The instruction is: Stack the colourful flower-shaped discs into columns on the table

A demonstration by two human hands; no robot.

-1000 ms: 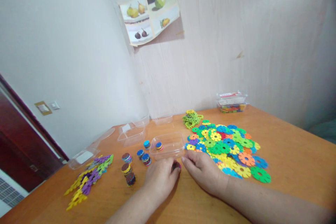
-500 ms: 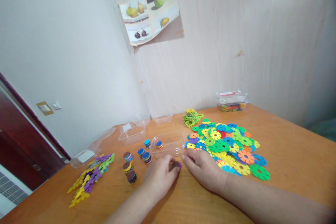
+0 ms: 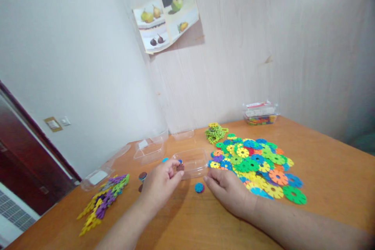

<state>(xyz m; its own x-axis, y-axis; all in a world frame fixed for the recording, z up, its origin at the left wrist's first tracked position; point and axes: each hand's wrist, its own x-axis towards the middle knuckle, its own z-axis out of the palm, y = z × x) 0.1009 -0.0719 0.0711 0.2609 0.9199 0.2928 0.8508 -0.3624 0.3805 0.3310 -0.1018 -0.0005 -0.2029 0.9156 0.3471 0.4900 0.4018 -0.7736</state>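
My left hand [image 3: 159,183] is raised a little over the wooden table [image 3: 322,175] and pinches a small dark stack of discs [image 3: 179,167] at the near left rim of a clear plastic tray [image 3: 195,159]. My right hand [image 3: 227,189] rests flat on the table beside a pile of colourful flower-shaped discs [image 3: 258,164], fingers loosely apart, holding nothing. A small blue disc [image 3: 199,187] lies on the table just left of its fingertips. Small disc stacks [image 3: 142,175] are partly hidden behind my left hand.
Purple and yellow flat pieces [image 3: 102,199] lie at the left. Other clear trays [image 3: 148,151] and a lid [image 3: 96,175] stand behind. A green cluster [image 3: 214,132] and a filled clear box [image 3: 260,112] sit by the wall. A fruit picture [image 3: 166,17] hangs above.
My left hand lifted a small dark stack from the table in front of the tray and carried it up and left to the tray's rim. A blue disc is left lying there.
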